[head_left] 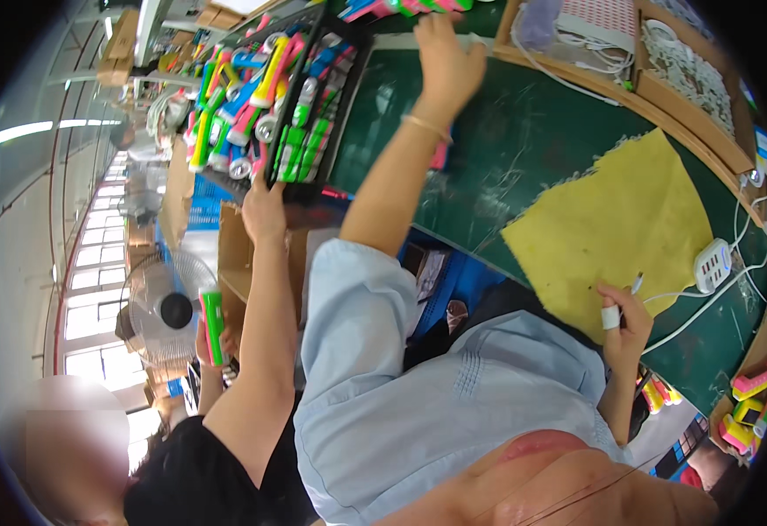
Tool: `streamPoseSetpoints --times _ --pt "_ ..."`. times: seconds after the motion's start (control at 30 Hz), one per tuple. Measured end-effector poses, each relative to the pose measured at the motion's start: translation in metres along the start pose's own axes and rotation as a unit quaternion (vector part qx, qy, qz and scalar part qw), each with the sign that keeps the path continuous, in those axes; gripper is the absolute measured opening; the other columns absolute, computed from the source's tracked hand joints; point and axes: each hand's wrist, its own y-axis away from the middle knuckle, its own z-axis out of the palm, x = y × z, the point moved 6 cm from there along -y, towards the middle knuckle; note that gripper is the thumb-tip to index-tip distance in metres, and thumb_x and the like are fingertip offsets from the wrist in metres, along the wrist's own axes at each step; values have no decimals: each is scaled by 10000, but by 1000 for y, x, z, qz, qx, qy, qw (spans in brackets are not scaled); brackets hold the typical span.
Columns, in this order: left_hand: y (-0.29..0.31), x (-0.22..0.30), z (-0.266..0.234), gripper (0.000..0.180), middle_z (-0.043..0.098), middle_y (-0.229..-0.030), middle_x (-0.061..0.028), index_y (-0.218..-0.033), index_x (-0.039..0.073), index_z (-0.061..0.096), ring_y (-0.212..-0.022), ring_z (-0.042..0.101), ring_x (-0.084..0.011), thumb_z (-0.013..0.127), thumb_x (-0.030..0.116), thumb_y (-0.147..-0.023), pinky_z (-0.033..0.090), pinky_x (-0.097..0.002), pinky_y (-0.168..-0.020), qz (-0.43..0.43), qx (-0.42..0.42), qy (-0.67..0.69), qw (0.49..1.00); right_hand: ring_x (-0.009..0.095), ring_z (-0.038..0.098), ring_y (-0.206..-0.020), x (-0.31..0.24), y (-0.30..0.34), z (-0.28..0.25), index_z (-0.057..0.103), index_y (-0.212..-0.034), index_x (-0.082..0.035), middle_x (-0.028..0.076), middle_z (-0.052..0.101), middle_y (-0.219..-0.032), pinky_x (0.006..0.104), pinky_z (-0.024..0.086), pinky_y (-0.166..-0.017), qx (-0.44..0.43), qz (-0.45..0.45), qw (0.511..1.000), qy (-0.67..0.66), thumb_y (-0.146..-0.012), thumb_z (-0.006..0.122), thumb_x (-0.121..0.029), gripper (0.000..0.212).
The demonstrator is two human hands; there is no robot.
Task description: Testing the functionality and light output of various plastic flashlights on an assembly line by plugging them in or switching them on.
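My left hand (pixel 449 61) is stretched out to the far side of the green table, its fingers apart at several pink and green flashlights (pixel 401 7). No held thing shows in it. My right hand (pixel 627 323) is closed on the end of a white charging cable (pixel 664 296), above a yellow cloth (pixel 616 219); the plug's tip pokes out past the fingers. A white wrap (pixel 610 317) covers part of one finger. The cable runs toward a white multi-port USB charger (pixel 713 266) at the cloth's right edge.
To the left, a co-worker's hand (pixel 265 210) grips a black crate (pixel 313 35) of colourful flashlights; their other hand holds a green flashlight (pixel 213 326). A fan (pixel 173 309) stands behind. Cardboard trays (pixel 703 145) with white cables line the far right edge of the green table (pixel 506 114).
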Motion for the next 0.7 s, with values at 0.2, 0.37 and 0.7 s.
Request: streamPoseSetpoints --times 0.2,0.37,0.7 --pt "-65 -138 109 756 432 -1184 -210 -1204 17 362 -1114 395 -377 712 356 -626 368 -479 -913 -158 -238 -292 913 165 488 -541 10 -2 -6 647 -854 -41 62 533 -625 248 367 -497 -15 44 999 -16 -720 599 8 150" --pt "-86 -146 132 729 480 -1154 -204 -1127 -13 443 -1067 475 -354 747 375 -591 465 -418 -827 -128 -251 -434 856 157 458 -527 7 -11 -9 650 -854 -60 59 515 -614 250 350 -487 1 60 996 -62 -733 613 -10 136" --pt "-41 -25 41 438 560 -889 -120 -963 -14 505 -845 582 -270 512 399 -818 498 -366 -753 -444 -203 517 703 98 568 -634 20 1 1 618 -969 -7 51 588 -727 201 413 -551 -42 220 953 -204 -846 536 -97 173"
